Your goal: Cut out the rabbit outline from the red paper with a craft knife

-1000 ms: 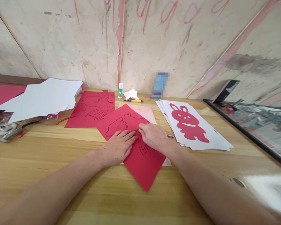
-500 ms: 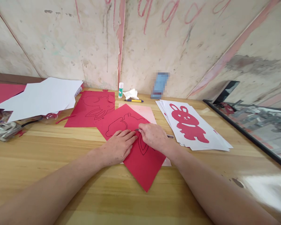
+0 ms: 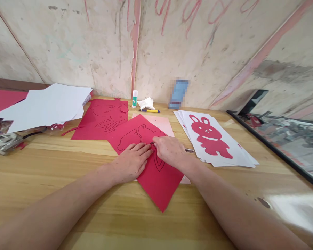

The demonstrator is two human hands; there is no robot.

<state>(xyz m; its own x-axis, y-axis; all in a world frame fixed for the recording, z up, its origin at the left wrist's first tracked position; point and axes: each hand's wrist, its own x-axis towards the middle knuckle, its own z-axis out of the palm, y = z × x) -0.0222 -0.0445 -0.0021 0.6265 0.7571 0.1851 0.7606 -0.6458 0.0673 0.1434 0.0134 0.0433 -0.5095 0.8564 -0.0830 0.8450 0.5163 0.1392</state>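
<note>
My left hand (image 3: 132,161) lies flat on a red sheet of paper (image 3: 160,191), fingers stretched out and close together. Black rabbit outlines are drawn on this sheet, which is turned cornerwise over a pale pink sheet (image 3: 163,124). Just right of the left fingertips, my right hand (image 3: 169,150) is closed around a slim craft knife (image 3: 152,143). Its tip meets the red paper near the drawn ear; the grip hides most of the knife. A silver rod end (image 3: 189,150) shows behind the right hand.
Behind lie another red sheet with a rabbit outline (image 3: 100,119), a glue stick (image 3: 135,99), crumpled tissue (image 3: 146,103) and a yellow-blue pen (image 3: 149,111). White sheets with a red rabbit (image 3: 210,137) are right; white paper (image 3: 49,104) and a tape measure (image 3: 5,143) are left.
My right fingers and the knife tip have shifted very slightly on the red paper. The left hand stays in place, and the view has tilted a little.
</note>
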